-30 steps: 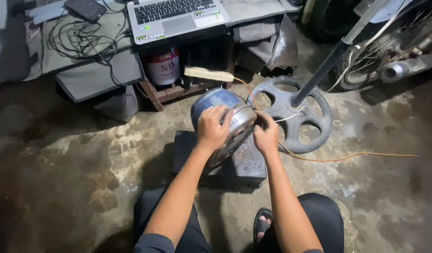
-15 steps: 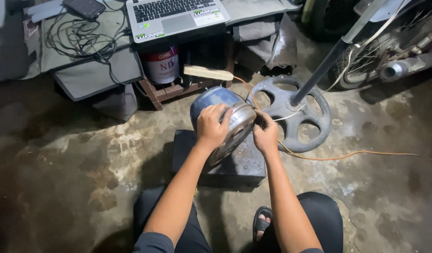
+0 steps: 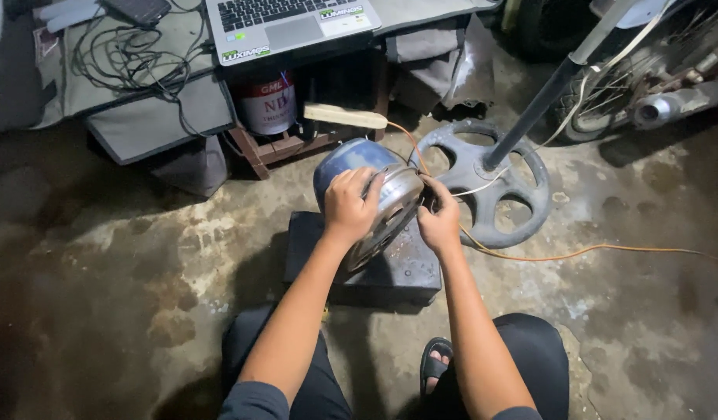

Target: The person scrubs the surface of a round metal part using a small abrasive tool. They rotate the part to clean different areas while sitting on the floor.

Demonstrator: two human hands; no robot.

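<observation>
Both your forearms reach forward and downward from your bent knees. Your left hand (image 3: 350,208) lies over the top of the fan motor (image 3: 367,198), a round housing with a blue painted back and a dull metal front ring, tilted on the dark block (image 3: 390,268) on the floor. Its fingers curl pressed against the rim. Your right hand (image 3: 439,220) sits at the motor's right edge, fingers bunched there; whether they pinch anything cannot be told.
</observation>
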